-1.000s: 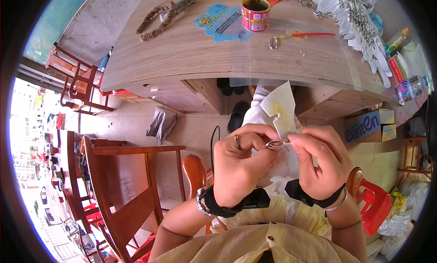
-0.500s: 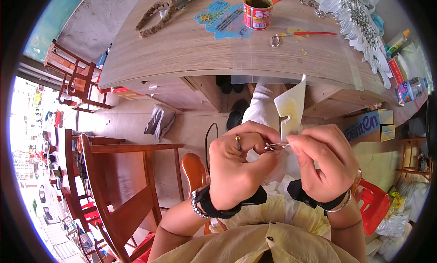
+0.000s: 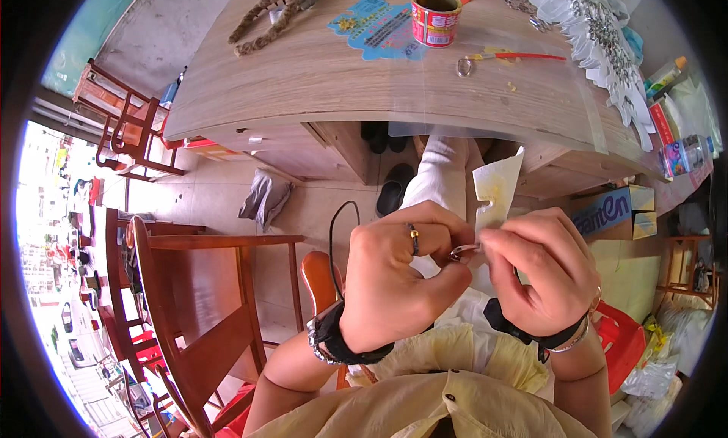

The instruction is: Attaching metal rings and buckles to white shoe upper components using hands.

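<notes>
Both hands are close together above my lap, in front of the table edge. My left hand [image 3: 409, 275] is closed, pinching a small metal ring [image 3: 461, 251] between thumb and forefinger. My right hand [image 3: 542, 271] pinches a white strip [image 3: 497, 188] with a notch in one side and yellowish stains; the strip stands up above the fingers. The right fingertips meet the ring's right side, beside the strip's lower end. The fingers hide the strip's lower part and much of the ring.
On the wooden table [image 3: 303, 81] stand a red tub [image 3: 435, 28] of dark paste, a red-handled brush [image 3: 523, 56], a metal ring [image 3: 464, 67], a blue card [image 3: 371, 47] and a brown fuzzy loop [image 3: 265, 28]. Ringed white pieces [image 3: 607, 51] lie right. A wooden chair [image 3: 205, 324] stands left.
The white strip has turned and shifted slightly right and down. My left hand has moved a little to the right, with the ring still in its fingers.
</notes>
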Tool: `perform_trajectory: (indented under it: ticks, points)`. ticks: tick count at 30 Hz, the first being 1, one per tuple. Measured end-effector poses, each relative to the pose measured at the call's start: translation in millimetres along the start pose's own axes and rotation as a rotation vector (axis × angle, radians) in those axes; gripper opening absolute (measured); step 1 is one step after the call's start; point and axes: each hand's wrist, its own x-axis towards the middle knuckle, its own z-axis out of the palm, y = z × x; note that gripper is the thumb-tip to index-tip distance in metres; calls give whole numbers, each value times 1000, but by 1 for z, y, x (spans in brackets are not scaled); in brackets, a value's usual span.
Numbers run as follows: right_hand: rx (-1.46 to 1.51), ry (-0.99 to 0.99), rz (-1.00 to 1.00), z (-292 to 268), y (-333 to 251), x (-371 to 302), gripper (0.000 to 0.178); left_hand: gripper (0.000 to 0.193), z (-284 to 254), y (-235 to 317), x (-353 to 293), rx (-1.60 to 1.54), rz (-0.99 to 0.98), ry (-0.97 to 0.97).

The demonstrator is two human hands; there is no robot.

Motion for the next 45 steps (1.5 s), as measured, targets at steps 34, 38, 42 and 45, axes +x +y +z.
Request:
perform_trajectory:
  ticks: [34, 38, 42, 45]
  points:
    - [173, -263, 220, -22, 7, 14, 10, 10, -17, -10, 13, -272, 17, -269]
    - [303, -310, 259, -24, 10, 16, 6, 16, -16, -14, 13, -470, 7, -323]
    - [440, -331, 301, -24, 13, 18, 5, 19, -14, -19, 12, -677, 3, -370]
    - [525, -334, 344, -24, 14, 17, 5, 15, -4, -9, 9, -741, -109, -252]
